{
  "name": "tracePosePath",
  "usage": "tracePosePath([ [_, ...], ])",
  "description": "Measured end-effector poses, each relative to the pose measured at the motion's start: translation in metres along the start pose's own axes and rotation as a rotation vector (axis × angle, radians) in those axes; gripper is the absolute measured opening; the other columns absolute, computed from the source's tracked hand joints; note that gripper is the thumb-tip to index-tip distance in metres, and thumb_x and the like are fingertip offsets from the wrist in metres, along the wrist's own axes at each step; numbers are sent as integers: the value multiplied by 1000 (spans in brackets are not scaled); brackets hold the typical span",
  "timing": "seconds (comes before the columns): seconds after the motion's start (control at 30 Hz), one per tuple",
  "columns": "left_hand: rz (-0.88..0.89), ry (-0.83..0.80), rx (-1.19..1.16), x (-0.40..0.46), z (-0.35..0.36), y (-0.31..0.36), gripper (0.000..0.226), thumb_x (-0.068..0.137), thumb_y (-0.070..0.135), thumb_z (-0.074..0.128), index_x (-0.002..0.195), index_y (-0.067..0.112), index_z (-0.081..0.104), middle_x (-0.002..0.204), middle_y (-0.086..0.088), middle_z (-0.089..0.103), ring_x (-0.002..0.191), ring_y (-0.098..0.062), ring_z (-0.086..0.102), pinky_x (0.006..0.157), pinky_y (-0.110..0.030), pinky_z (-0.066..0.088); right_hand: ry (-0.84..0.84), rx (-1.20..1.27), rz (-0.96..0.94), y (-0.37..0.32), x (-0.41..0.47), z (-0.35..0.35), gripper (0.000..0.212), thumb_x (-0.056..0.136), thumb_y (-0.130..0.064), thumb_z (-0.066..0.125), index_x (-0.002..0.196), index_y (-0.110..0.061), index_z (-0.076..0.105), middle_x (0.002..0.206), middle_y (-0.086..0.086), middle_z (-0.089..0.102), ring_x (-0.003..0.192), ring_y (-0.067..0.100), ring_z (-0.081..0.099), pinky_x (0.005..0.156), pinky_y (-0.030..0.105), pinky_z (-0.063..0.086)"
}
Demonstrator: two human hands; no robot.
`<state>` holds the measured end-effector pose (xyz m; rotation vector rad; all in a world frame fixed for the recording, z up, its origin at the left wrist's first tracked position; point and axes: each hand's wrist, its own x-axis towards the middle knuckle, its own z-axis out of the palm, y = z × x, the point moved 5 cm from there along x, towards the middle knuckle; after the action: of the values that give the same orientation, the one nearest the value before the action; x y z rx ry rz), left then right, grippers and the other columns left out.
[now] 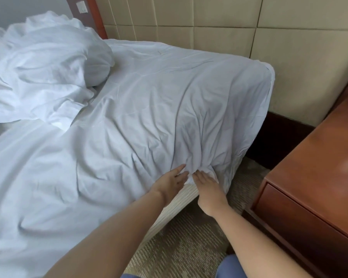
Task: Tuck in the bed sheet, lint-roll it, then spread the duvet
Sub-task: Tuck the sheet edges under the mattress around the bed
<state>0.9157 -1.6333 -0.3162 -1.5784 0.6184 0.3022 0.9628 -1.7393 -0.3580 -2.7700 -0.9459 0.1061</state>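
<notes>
My two hands meet at the near edge of the bed: my left hand [174, 180] lies flat, fingers straight, on the one white bed sheet [149, 109], while my right hand [206, 184] seems to pinch a bunched fold where it hangs over the striped mattress [175, 207]. One rumpled duvet [40, 73] is heaped at the head, beside one wooden nightstand [313, 177].

Bed sheet [149, 101] folds are hiding the fingertips of both hands; duvet [38, 67] is running off the left edge; nightstand [313, 177] is being cropped right.
</notes>
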Motion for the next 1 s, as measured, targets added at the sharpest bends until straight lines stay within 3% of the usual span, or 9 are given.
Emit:
tracePosePath([
  [0.07, -6, -1, -4, 4, 4, 1, 75, 98, 53, 28, 153, 13, -3, 161, -8, -6, 146, -30, -17, 101, -63, -23, 80, -27, -22, -4, -4, 3, 67, 93, -6, 47, 152, -9, 15, 160, 7, 13, 147, 19, 14, 112, 25, -3],
  [0.1, -5, 4, -13, 5, 5, 1, 75, 97, 53, 27, 153, 13, -3, 161, -8, -6, 145, -30, -18, 98, -63, -25, 91, -31, 6, -5, -6, 6, 68, 84, -6, 63, 146, -6, 35, 154, 12, 31, 141, 23, 32, 113, 29, 14],
  [0.17, 0, 24, -40, 9, 7, -1, 77, 96, 54, 27, 153, 13, -3, 161, -7, -5, 145, -30, -20, 95, -63, -28, 132, -19, 65, -4, -6, 16, 61, 58, -6, 86, 117, -6, 67, 125, 14, 63, 112, 27, 62, 92, 34, 50],
  [0.2, -2, 33, -58, 11, 8, -1, 77, 95, 54, 27, 153, 13, -3, 161, -6, -5, 145, -30, -20, 95, -63, -28, 142, 22, 94, -3, -6, 19, 53, 58, -6, 86, 109, -7, 71, 117, 12, 66, 103, 27, 66, 82, 34, 55],
  [0.33, 7, 50, -96, 15, 12, 0, 77, 95, 54, 27, 152, 13, -3, 161, -4, -5, 144, -29, -22, 95, -61, -31, 87, 216, 281, 0, 2, 22, 40, 96, -7, 44, 136, -11, 46, 134, 6, 50, 119, 23, 50, 95, 31, 44],
  [0.47, 6, 63, -124, 20, 14, 1, 79, 94, 56, 28, 153, 14, -2, 161, -3, -4, 144, -31, -23, 98, -63, -30, 102, 616, 351, -4, 8, 28, 52, 97, -2, 38, 147, -11, 29, 146, -3, 36, 136, 17, 34, 106, 17, 24],
  [0.57, 18, 57, -116, 20, 14, 3, 81, 92, 60, 30, 153, 15, -1, 161, -3, -4, 144, -31, -22, 100, -63, -28, 145, 493, 302, 0, 8, 29, 63, 95, -1, 43, 152, -10, 17, 157, 3, 21, 144, 16, 21, 116, 24, 20],
  [0.7, 20, 91, -97, 20, 13, 4, 79, 93, 57, 29, 154, 13, 6, 161, -5, 1, 145, -32, -19, 99, -64, -28, 123, 332, 183, 6, 11, 22, 59, 91, -5, 46, 147, -12, 29, 150, 2, 36, 137, 16, 33, 113, 29, 27],
  [1.0, 75, 181, -154, 19, 6, 5, 60, 96, 42, 36, 146, 9, 36, 157, -14, 22, 146, -39, -2, 96, -65, -28, -33, -185, 133, 6, 39, 0, 54, 93, -23, 40, 146, -18, 28, 149, -1, 34, 139, 18, 25, 117, 37, 11],
])
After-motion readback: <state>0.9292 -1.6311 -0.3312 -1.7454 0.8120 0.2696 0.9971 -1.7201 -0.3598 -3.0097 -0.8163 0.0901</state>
